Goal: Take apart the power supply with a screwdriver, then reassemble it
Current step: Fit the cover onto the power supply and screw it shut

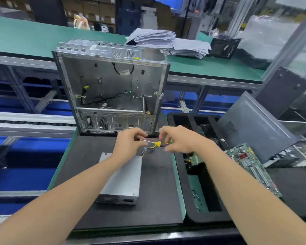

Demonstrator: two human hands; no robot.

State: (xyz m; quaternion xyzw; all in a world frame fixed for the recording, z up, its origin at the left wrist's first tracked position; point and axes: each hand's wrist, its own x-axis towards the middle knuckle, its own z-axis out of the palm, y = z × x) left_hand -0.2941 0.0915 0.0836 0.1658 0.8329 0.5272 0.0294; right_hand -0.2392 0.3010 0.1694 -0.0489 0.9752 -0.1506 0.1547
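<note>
The screwdriver (157, 143) is pinched at the shaft by the left hand (127, 145) and gripped by the right hand (178, 140). The tip should be seated squarely before the power supply (125, 181), at 6 o'clock, is unscrewed.

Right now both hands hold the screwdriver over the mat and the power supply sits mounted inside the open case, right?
No. The head view shows the power supply lying flat on the dark mat in front of the open case, not mounted inside it. The rest holds: the left hand and right hand both hold the screwdriver over the mat.
</note>
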